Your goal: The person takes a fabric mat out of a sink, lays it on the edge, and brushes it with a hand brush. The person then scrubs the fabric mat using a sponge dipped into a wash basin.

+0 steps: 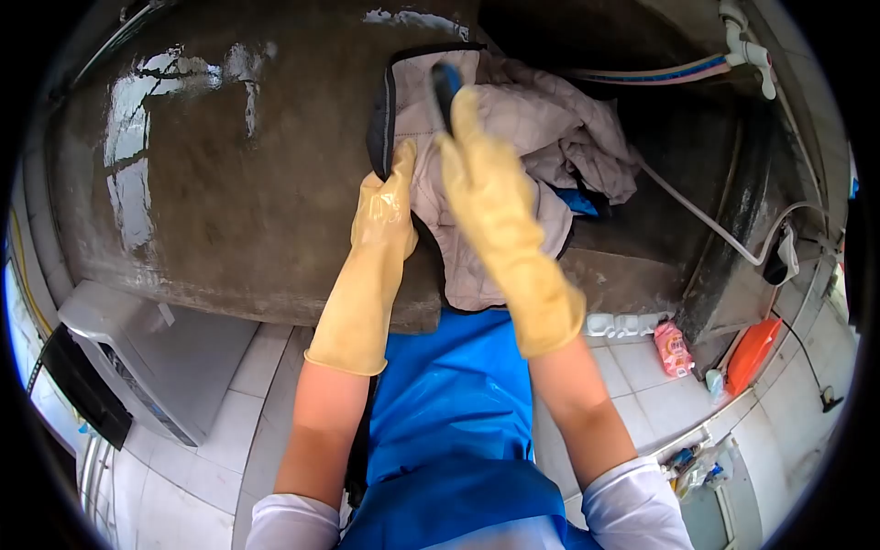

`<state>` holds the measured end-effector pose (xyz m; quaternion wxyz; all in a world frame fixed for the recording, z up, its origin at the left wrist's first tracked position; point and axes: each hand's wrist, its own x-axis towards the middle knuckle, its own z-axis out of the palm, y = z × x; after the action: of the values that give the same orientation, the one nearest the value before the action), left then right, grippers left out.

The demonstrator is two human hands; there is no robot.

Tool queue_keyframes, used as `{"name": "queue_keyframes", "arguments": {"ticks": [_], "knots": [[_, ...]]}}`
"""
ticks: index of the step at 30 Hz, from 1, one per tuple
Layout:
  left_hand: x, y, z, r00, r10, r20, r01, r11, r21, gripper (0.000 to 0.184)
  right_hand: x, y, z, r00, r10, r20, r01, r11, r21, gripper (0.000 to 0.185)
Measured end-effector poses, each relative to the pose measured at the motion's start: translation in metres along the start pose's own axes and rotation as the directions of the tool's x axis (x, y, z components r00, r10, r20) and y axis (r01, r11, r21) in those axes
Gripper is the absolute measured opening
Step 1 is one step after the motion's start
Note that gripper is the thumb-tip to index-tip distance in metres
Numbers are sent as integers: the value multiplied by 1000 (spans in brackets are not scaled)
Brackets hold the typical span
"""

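One pale quilted garment (541, 115) with dark edging lies rumpled before us, between twelve and one o'clock, on the wet brown bench (238, 202), its lower part reaching down to our blue apron (449, 394) at six. At eleven, our left hand (390, 197), in a yellow rubber glove (346, 316), grasps the garment near its edging, thumb on top. At twelve, our right hand (484, 170), gloved alike and blurred, is closed around a dark and blue brush (446, 92) over the garment. Towards four, a pink pouch (674, 349) is on the floor (674, 401).
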<state>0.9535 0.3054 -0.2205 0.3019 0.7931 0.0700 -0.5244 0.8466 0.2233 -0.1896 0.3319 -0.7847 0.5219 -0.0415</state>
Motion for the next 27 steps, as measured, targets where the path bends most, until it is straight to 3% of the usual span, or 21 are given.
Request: {"name": "queue_keyframes", "arguments": {"ticks": [2, 5, 7, 10, 13, 14, 17, 18, 19, 21, 22, 23, 24, 25, 26, 27], "knots": [[-20, 11, 4, 995, 74, 69, -43, 927, -373, 96, 10, 3, -27, 995, 69, -79, -54, 984, 172, 61], [-25, 17, -9, 989, 87, 121, -55, 968, -246, 102, -3, 34, -34, 936, -48, -349, 122, 974, 192, 58], [-36, 30, -10, 989, 53, 136, -18, 969, -248, 105, -18, 32, -39, 929, -62, -364, 122, 982, 145, 55], [-39, 33, -10, 988, 35, 153, 0, 975, -224, 100, -33, 26, -44, 970, -38, -238, 108, 952, 286, 52], [-35, 30, -12, 979, 21, 203, 48, 944, -325, 91, -45, 22, -37, 939, -152, -308, 227, 948, 222, 52], [-32, 23, -12, 970, 95, 224, 9, 906, -423, 84, -49, 18, -33, 937, -175, -302, 247, 943, 222, 52], [-16, 2, -14, 931, 214, 294, 6, 799, -601, 69, -60, -5, -30, 963, -206, -176, 238, 953, 188, 52], [-13, -1, -14, 902, 263, 343, 45, 733, -679, 62, -60, 1, -11, 874, -371, -314, 401, 915, 36, 55], [-22, 7, -12, 957, 180, 227, -19, 820, -571, 57, -66, -6, -11, 951, -278, -135, 286, 957, 42, 58], [-25, 8, -5, 990, 109, 86, -56, 883, -467, 64, -95, -8, -12, 975, -216, -60, 211, 975, -71, 60], [-33, 13, 3, 996, 90, 25, -64, 852, -520, 68, -110, -9, -12, 980, -194, -38, 189, 976, -111, 60], [-33, 14, 6, 998, 42, -50, -59, 915, -399, 77, -119, -10, -11, 997, -27, 78, 35, 995, -96, 60], [-35, 13, 8, 995, 55, -87, -79, 950, -303, 69, -126, -9, -9, 969, 141, 203, -123, 987, -99, 59], [-38, 12, 7, 990, 68, -120, -91, 976, -197, 61, -116, -7, 0, 967, 144, 212, -125, 987, -98, 59], [-43, 14, 9, 986, 107, -124, -131, 970, -204, 63, -91, -4, 16, 988, -124, -90, 109, 982, -154, 59], [-47, 18, 10, 980, 149, -131, -175, 960, -217, 65, -73, -6, 19, 971, -158, -180, 149, 987, -60, 60]]}}
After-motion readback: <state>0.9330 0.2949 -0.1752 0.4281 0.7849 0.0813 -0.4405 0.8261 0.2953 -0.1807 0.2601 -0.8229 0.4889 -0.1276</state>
